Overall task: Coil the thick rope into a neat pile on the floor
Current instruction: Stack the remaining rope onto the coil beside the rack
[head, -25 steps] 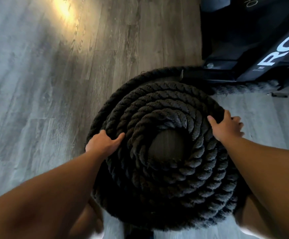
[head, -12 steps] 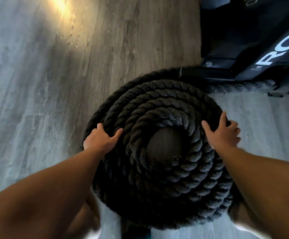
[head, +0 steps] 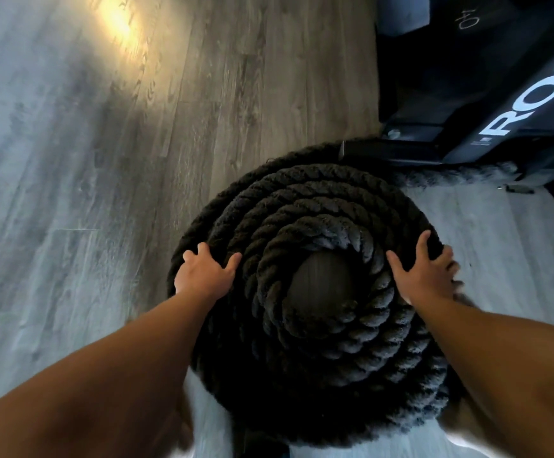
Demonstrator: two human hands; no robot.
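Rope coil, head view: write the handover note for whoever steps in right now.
Left grip: open, pressing the left rim of the rope coil.
Right grip: open, fingers spread on the right rim.
The coil lies on the wood floor, several turns wound, with bare floor showing in its centre.
Done: most of the visible rope is wound.
Left: a tail runs along the base of the black gym frame, and its length is hidden. It probably needs winding on, then the turns need squaring up.

Grey wood-plank floor [head: 104, 200], dark equipment at upper right
A warm yellow patch of light [head: 117, 21] falls on the planks near the top edge; a black frame [head: 467, 77] bearing large white letters [head: 530, 107] stands on the floor
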